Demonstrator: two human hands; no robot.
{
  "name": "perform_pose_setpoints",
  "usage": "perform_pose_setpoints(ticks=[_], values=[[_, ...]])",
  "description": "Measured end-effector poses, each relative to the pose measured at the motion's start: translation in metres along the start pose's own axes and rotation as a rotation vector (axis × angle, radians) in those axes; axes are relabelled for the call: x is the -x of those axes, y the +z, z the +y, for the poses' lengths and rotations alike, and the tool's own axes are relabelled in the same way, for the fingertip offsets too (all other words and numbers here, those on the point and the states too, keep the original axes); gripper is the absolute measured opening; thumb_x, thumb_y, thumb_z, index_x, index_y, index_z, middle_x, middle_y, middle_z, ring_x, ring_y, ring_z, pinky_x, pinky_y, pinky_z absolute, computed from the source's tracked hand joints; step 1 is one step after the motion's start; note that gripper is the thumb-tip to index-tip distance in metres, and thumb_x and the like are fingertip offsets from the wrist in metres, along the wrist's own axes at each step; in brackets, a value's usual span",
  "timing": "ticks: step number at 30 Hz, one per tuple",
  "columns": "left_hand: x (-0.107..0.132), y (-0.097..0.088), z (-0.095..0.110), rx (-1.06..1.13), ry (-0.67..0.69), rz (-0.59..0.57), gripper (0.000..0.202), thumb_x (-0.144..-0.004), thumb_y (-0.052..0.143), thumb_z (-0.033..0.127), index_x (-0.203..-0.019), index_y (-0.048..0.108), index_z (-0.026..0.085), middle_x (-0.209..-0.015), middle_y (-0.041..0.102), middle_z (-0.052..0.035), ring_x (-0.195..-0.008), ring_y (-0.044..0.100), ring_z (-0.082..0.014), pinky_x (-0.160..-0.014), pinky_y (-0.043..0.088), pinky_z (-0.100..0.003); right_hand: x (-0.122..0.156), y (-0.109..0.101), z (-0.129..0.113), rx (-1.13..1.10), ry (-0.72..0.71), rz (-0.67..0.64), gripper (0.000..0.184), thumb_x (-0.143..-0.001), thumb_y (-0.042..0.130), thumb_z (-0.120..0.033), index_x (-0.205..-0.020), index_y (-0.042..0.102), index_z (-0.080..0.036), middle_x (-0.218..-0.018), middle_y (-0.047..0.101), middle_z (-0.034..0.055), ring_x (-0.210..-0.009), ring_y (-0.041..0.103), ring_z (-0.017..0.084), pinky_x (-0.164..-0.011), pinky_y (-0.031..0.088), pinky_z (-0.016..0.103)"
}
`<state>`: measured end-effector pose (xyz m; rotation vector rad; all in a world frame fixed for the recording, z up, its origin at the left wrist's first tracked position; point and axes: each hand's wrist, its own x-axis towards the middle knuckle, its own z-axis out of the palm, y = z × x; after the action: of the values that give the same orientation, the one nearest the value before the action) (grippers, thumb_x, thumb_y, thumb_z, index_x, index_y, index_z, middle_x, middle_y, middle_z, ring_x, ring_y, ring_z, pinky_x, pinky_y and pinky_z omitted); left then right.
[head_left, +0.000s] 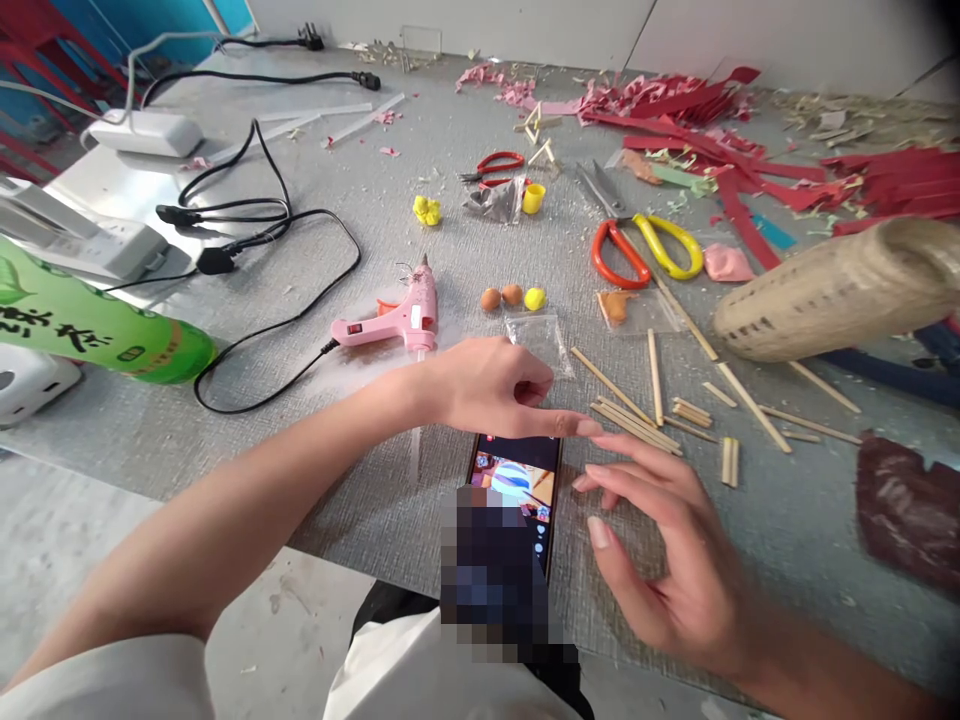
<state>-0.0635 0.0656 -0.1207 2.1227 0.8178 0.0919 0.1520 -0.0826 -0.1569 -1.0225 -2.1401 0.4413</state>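
My left hand reaches across from the left, palm down, over the top edge of a phone. One digit stretches to the right, the other fingers curl loosely, and nothing shows in them. My right hand is open, right of the phone, fingers apart and holding nothing. Its index fingertip is at the tip of the left hand's outstretched digit; whether they touch is unclear. The lit phone lies flat with a picture on its screen, its lower part blurred out. Beyond my left wrist lies a pink hot glue gun with a glue stick in its rear.
Bamboo stick pieces lie right of the phone. Small clay balls, scissors and a clear bag are farther back. A green bottle and power strip stand left. A wrapped cylinder and red paper scraps lie right.
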Motion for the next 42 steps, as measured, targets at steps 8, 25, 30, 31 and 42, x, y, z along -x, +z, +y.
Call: perform_pose_setpoints(ticks=[8, 25, 30, 31, 42], values=[[-0.0009, 0.0006, -0.0012, -0.008, 0.004, 0.011, 0.059, -0.087, 0.060, 0.067, -0.061, 0.042, 0.017, -0.056, 0.037, 0.0053, -0.055, 0.025, -0.0070, -0.059, 0.020, -0.030, -0.0010, 0.0003, 0.0004, 0.005, 0.004, 0.001, 0.056, -0.084, 0.057, -0.002, -0.139, 0.050, -0.011, -0.115, 0.064, 0.0148, -0.135, 0.053, 0.032, -0.104, 0.054, 0.052], [-0.0003, 0.0014, -0.0031, -0.015, 0.001, 0.016, 0.059, -0.088, 0.056, 0.068, -0.061, 0.044, 0.018, -0.055, 0.041, 0.0044, -0.054, 0.026, -0.0077, -0.057, 0.022, -0.030, -0.0014, 0.0001, 0.0007, 0.010, -0.004, -0.020, 0.053, -0.085, 0.059, -0.005, -0.136, 0.051, -0.011, -0.116, 0.065, 0.0161, -0.137, 0.053, 0.034, -0.106, 0.054, 0.054], [-0.0014, 0.0024, -0.0018, -0.038, 0.001, 0.027, 0.060, -0.089, 0.055, 0.070, -0.061, 0.044, 0.017, -0.055, 0.040, 0.0046, -0.054, 0.025, -0.0076, -0.057, 0.021, -0.030, -0.0020, -0.0001, 0.0002, 0.015, 0.014, -0.028, 0.050, -0.086, 0.057, -0.005, -0.136, 0.051, -0.012, -0.117, 0.065, 0.0160, -0.136, 0.053, 0.033, -0.105, 0.054, 0.053], [-0.0017, 0.0025, -0.0017, -0.042, 0.000, 0.027, 0.061, -0.089, 0.054, 0.071, -0.061, 0.045, 0.017, -0.055, 0.041, 0.0046, -0.054, 0.026, -0.0077, -0.057, 0.021, -0.030, -0.0014, -0.0002, 0.0002, 0.010, 0.019, -0.031, 0.050, -0.086, 0.057, -0.005, -0.136, 0.051, -0.011, -0.117, 0.065, 0.0161, -0.137, 0.053, 0.033, -0.106, 0.054, 0.053], [-0.0020, 0.0018, -0.0032, -0.032, 0.012, 0.019, 0.064, -0.090, 0.050, 0.074, -0.062, 0.048, 0.017, -0.056, 0.041, 0.0047, -0.055, 0.027, -0.0077, -0.058, 0.022, -0.029, -0.0019, 0.0010, 0.0016, -0.010, 0.042, -0.032, 0.047, -0.089, 0.056, -0.005, -0.135, 0.052, -0.009, -0.129, 0.060, 0.0208, -0.135, 0.052, 0.031, -0.095, 0.058, 0.044]])
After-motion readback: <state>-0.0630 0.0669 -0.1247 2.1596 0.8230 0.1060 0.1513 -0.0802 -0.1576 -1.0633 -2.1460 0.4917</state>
